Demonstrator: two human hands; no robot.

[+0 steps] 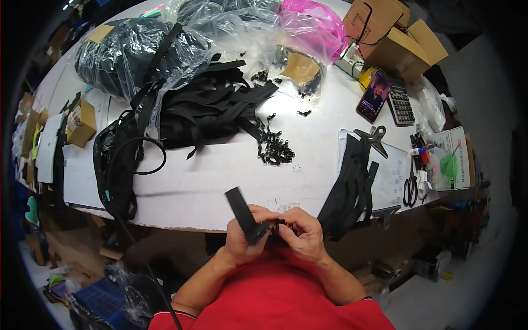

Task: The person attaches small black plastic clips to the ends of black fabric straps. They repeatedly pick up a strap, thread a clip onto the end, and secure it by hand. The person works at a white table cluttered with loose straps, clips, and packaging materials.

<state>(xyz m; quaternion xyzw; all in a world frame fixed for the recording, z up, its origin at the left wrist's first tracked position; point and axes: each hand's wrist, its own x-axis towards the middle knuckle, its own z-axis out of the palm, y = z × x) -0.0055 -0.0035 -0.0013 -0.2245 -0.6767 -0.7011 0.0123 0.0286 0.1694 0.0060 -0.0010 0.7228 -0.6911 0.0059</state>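
Note:
Close to my body, just off the table's front edge, both hands work together. My left hand (240, 245) is closed round a black webbing strap (238, 205), whose flat free end sticks up to the left. My right hand (306, 235) pinches a small black piece (280, 223) against the strap's other end; fingers partly hide it, and its exact kind cannot be made out. Farther up the table lies a loose heap of small black clips (278, 149). A bundle of black straps (347, 190) hangs over the front edge to the right of my hands.
A large pile of black straps (206, 107) lies left of the clips, beside clear plastic bags (137, 52). On the right are a clipboard (389, 179), scissors (410, 190), phone (374, 98), calculator (401, 105) and open cardboard box (404, 49). A dark cable (129, 231) crosses the left side.

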